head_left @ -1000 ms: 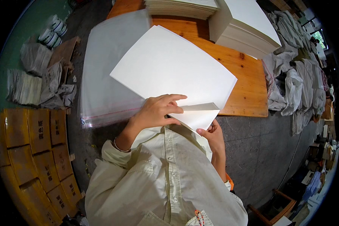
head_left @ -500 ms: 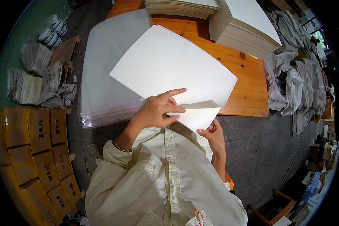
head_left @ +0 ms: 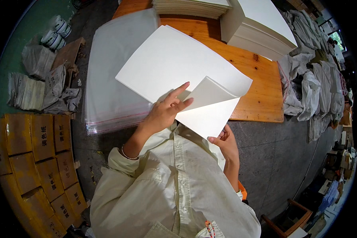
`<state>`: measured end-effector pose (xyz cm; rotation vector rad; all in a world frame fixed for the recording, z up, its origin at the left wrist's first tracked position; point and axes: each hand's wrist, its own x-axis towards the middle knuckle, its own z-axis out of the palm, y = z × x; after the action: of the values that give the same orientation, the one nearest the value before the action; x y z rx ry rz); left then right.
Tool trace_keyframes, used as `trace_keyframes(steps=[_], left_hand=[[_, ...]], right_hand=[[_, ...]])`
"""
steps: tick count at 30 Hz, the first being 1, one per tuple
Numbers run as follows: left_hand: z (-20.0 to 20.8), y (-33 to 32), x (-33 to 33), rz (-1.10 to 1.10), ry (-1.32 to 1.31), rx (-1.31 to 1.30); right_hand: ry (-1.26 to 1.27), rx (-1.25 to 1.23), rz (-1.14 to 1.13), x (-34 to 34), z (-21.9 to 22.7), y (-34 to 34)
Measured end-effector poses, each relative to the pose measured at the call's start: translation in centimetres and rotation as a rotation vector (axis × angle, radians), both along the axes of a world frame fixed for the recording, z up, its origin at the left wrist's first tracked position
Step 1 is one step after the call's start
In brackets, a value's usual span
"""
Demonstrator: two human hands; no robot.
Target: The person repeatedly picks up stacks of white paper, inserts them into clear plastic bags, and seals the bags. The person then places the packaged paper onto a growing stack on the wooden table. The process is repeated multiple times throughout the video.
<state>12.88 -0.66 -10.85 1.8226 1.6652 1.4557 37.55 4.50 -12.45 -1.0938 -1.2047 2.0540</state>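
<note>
A thin stack of white paper (head_left: 174, 59) lies at an angle over the table's near edge, its near corner toward my body. My right hand (head_left: 227, 146) pinches that corner, thumb on top and fingers underneath. One or more upper sheets are curled back, showing a shaded greyish underside (head_left: 212, 93). Beside this fold is my left hand (head_left: 162, 114), its fingers apart and stretched, with a fingertip at the edge of the curled paper. Under the paper's left side lies a pile of clear plastic bags (head_left: 117, 75) with pinkish lines along the near edge.
Tall paper stacks (head_left: 258, 35) and a lower stack (head_left: 190, 10) stand at the back of the wooden table (head_left: 261, 89). Yellow-brown cartons (head_left: 47, 158) are piled at left. Crumpled whitish sacks (head_left: 309, 91) lie at right, and a wooden frame (head_left: 291, 218) at lower right.
The sheet's near part has been folded farther back, away from my body, and its curl is larger. My left hand has shifted slightly; my right hand keeps the corner.
</note>
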Motion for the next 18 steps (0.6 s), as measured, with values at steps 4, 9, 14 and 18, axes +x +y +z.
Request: trace_keyframes(steps=[4,9,14,18], left_hand=[[1.2,-0.3,-0.8,-0.235,0.183,-0.089],[1.4,-0.2,-1.1,-0.321,0.211,-0.094],[-0.4,0.1,-1.0,-0.247,0.169,-0.047],[0.1,0.0,-0.2,-0.070,0.050,-0.046]], right_hand=[[-0.024,-0.025,-0.008,0.1,-0.2,0.0],[-0.027,-0.014,-0.047,-0.7,0.0,0.0],[-0.042,0.002,-0.061,-0.7,-0.7,0.0],[-0.029,0.002,-0.024,-0.1,-0.1,0.0]])
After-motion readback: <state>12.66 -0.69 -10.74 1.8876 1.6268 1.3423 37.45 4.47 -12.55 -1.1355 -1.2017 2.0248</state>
